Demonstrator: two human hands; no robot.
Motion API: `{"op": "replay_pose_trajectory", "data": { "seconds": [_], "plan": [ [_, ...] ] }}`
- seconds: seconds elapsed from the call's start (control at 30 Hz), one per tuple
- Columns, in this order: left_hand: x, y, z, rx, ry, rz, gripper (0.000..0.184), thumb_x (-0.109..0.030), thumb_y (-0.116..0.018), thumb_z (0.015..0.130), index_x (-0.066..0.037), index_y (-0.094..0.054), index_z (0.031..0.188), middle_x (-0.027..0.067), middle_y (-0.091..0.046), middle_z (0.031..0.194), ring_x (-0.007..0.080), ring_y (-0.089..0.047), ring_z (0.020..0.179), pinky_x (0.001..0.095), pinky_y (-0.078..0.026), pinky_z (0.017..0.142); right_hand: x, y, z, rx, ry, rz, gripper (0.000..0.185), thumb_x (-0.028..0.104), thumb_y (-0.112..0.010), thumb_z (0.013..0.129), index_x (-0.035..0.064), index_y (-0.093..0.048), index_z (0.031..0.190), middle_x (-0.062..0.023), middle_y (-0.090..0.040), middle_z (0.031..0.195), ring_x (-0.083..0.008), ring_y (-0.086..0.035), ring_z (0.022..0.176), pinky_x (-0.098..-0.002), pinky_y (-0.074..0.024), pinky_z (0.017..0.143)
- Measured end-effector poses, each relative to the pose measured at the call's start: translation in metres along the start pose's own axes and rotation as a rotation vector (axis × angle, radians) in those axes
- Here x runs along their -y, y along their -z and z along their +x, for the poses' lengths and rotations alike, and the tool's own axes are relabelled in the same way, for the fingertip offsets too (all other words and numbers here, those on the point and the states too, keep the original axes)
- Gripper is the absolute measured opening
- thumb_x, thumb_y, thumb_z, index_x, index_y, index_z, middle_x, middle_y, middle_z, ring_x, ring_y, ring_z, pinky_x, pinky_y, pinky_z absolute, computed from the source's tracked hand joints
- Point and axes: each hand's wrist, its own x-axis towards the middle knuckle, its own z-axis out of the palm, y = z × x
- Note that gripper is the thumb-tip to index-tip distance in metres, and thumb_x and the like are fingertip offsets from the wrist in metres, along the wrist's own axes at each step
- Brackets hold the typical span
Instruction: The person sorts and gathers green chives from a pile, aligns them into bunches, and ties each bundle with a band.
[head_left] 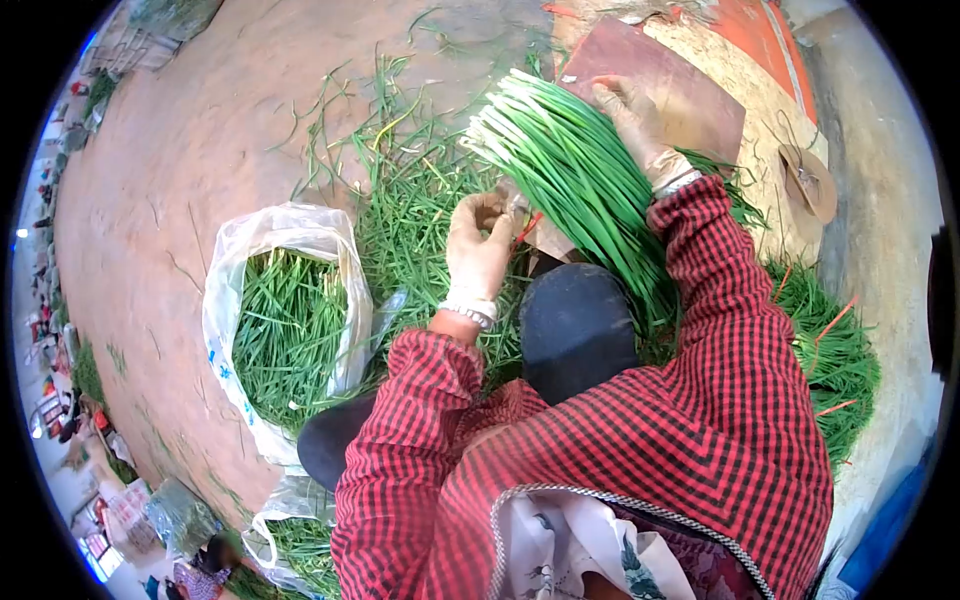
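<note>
A large bundle of garlic chives (580,165) lies slantwise before me, its pale stem ends at the upper left and its green leaves running down to the right. My right hand (632,122), in a light glove, grips the far side of the bundle; its fingertips are partly hidden. Beside the near side, my gloved left hand (478,245) is closed, thumb and fingers curled together. A thin red tie (530,227) shows at its fingertips, partly hidden under the chives. Below the bundle is a dark rounded knee or boot cover (578,325).
A white plastic bag (225,300) full of cut greens stands at left, with loose trimmings (415,215) strewn near it. Tied bundles (835,355) lie at right. A brown board (665,75) and round brown disc (808,183) lie beyond. People and goods line the far left.
</note>
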Motion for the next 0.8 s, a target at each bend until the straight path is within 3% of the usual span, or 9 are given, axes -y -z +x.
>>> {"op": "replay_pose_trajectory", "data": {
  "seconds": [0.07, 0.13, 0.17, 0.33, 0.4, 0.43, 0.57, 0.63, 0.8],
  "plan": [
    [-0.002, -0.005, -0.008, -0.028, 0.006, 0.097, 0.03, -0.019, -0.071, 0.08, -0.003, -0.059, 0.103, 0.0046, -0.063, 0.094, 0.0154, -0.06, 0.086, 0.0297, -0.05, 0.077, -0.02, 0.011, 0.013, -0.061, -0.102, 0.122, 0.037, 0.03, -0.065, 0.087, 0.0004, -0.062, 0.108, -0.0095, -0.067, 0.096, -0.0178, -0.062, 0.09, -0.0305, -0.0486, 0.081],
    [-0.006, -0.008, -0.011, -0.008, -0.337, 0.639, 0.036, -0.028, -0.076, 0.076, -0.007, -0.06, 0.101, 0.0063, -0.062, 0.089, 0.0198, -0.061, 0.081, 0.0335, -0.049, 0.073, -0.022, 0.022, 0.018, -0.095, -0.34, -0.005, 0.04, 0.03, -0.07, 0.079, -0.0002, -0.064, 0.106, -0.012, -0.068, 0.092, -0.0203, -0.064, 0.086, -0.0313, -0.0491, 0.079],
    [-0.005, -0.012, -0.01, -0.039, -0.434, 0.729, 0.035, -0.031, -0.077, 0.073, -0.011, -0.061, 0.097, 0.0059, -0.062, 0.085, 0.0232, -0.061, 0.079, 0.0369, -0.049, 0.069, -0.02, 0.027, 0.021, -0.001, -0.35, -0.202, 0.046, 0.034, -0.072, 0.073, -0.0007, -0.065, 0.103, -0.0147, -0.069, 0.092, -0.0226, -0.065, 0.087, -0.0324, -0.0489, 0.08],
    [-0.006, -0.016, 0.0, 0.06, -0.459, 0.772, 0.018, -0.023, -0.072, 0.074, -0.011, -0.064, 0.084, 0.0014, -0.063, 0.083, 0.0213, -0.062, 0.074, 0.0359, -0.049, 0.064, 0.007, 0.027, 0.035, 0.074, -0.298, -0.593, 0.051, 0.042, -0.069, 0.071, -0.0003, -0.067, 0.101, -0.0183, -0.068, 0.099, -0.0305, -0.065, 0.093, -0.037, -0.0484, 0.083],
    [-0.006, -0.016, 0.0, 0.067, -0.351, 0.713, 0.014, -0.025, -0.068, 0.075, -0.013, -0.062, 0.08, 0.0052, -0.061, 0.084, 0.0267, -0.062, 0.074, 0.0399, -0.049, 0.062, 0.011, 0.025, 0.046, 0.348, -0.351, -0.795, 0.046, 0.041, -0.066, 0.074, 0.0018, -0.068, 0.098, -0.0191, -0.067, 0.103, -0.0326, -0.063, 0.097, -0.0384, -0.0479, 0.085],
    [-0.007, -0.016, -0.002, 0.046, -0.315, 0.643, 0.016, -0.026, -0.068, 0.077, -0.012, -0.062, 0.081, 0.0042, -0.064, 0.077, 0.0259, -0.063, 0.068, 0.0381, -0.05, 0.06, 0.006, 0.021, 0.043, 0.299, -0.249, -0.792, 0.038, 0.037, -0.063, 0.077, 0.0054, -0.068, 0.096, -0.0171, -0.067, 0.103, -0.032, -0.063, 0.097, -0.0394, -0.0477, 0.085],
    [0.009, -0.02, 0.007, 0.059, -0.188, 0.48, 0.015, -0.025, -0.069, 0.079, -0.012, -0.064, 0.085, 0.0054, -0.066, 0.075, 0.0243, -0.064, 0.063, 0.036, -0.051, 0.06, 0.003, 0.018, 0.026, 0.212, -0.259, -0.744, 0.032, 0.034, -0.062, 0.079, 0.0086, -0.067, 0.097, -0.0133, -0.068, 0.099, -0.0301, -0.064, 0.094, -0.039, -0.0481, 0.084],
    [0.018, -0.02, 0.012, 0.181, -0.045, 0.17, 0.012, -0.017, -0.065, 0.085, -0.008, -0.065, 0.093, 0.0063, -0.068, 0.078, 0.0177, -0.065, 0.062, 0.0305, -0.051, 0.059, 0.006, 0.011, 0.016, 0.034, -0.158, -0.584, 0.028, 0.033, -0.061, 0.08, 0.0114, -0.065, 0.098, -0.0104, -0.068, 0.094, -0.0281, -0.064, 0.092, -0.0376, -0.0487, 0.082],
    [0.013, -0.01, 0.01, 0.287, 0.187, -0.235, 0.012, -0.004, -0.054, 0.093, 0.0, -0.064, 0.099, 0.0052, -0.067, 0.078, 0.0096, -0.062, 0.065, 0.0219, -0.051, 0.058, -0.014, 0.01, 0.02, 0.103, -0.12, -0.412, 0.027, 0.032, -0.062, 0.079, 0.0121, -0.065, 0.098, -0.0074, -0.069, 0.092, -0.0247, -0.065, 0.089, -0.0351, -0.0492, 0.081]
  ]
}}
